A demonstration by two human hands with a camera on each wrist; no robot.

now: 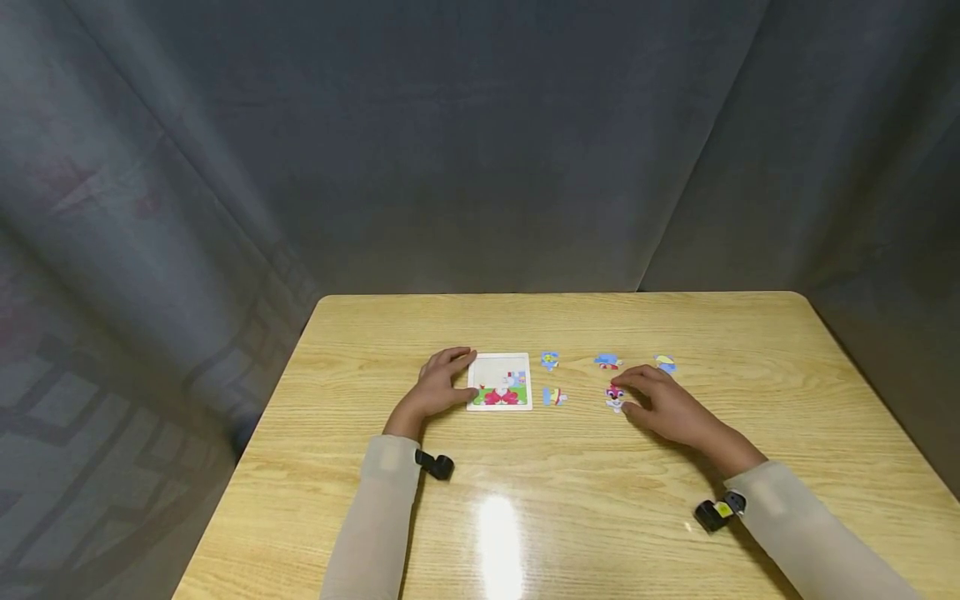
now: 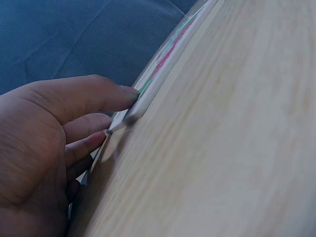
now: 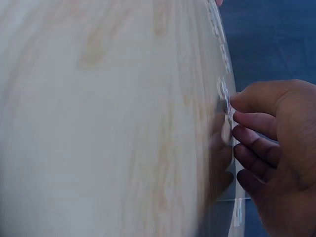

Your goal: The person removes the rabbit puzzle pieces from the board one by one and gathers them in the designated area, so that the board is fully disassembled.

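A square puzzle board [image 1: 500,360] with a white border lies on the table, its lower part filled with a red, green and white picture. At its left edge is my left hand [image 1: 441,383], thumb on the near left corner and index finger by the far left corner. The left wrist view shows the thumb [image 2: 113,95] laid fairly straight over the border. Farther right, my right hand [image 1: 667,407] has thumb and index fingertip at opposite edges of a red and white puzzle piece [image 1: 615,400] with a cartoon face. The right wrist view shows that piece edge-on.
Several loose puzzle pieces lie between and beyond the hands: a blue and yellow one [image 1: 550,360], a striped one [image 1: 555,397], a blue one [image 1: 606,360] and a yellow and blue one [image 1: 665,363]. Dark curtains [image 1: 480,167] surround the wooden table [image 1: 585,517].
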